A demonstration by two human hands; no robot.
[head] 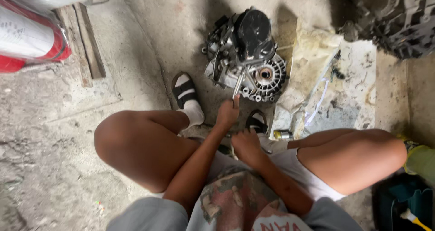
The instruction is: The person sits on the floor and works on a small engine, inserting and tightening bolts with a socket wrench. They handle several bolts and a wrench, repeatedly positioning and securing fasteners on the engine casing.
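Observation:
I squat over a dirty metal gearbox casing (247, 54) that lies on the concrete floor between my feet. My left hand (228, 113) reaches forward and grips a thin metal tool (237, 87), its tip against the lower edge of the casing next to the round bearing opening (264, 74). My right hand (244, 145) stays low between my knees, fingers curled; whether it holds anything I cannot tell.
A stained sheet of cardboard (349, 95) with small tools lies right of the casing. A small metal cylinder (282, 134) sits by my right foot. Another engine part (398, 18) fills the top right. Wooden planks (86, 45) and a red-and-white cylinder (27, 40) lie at left.

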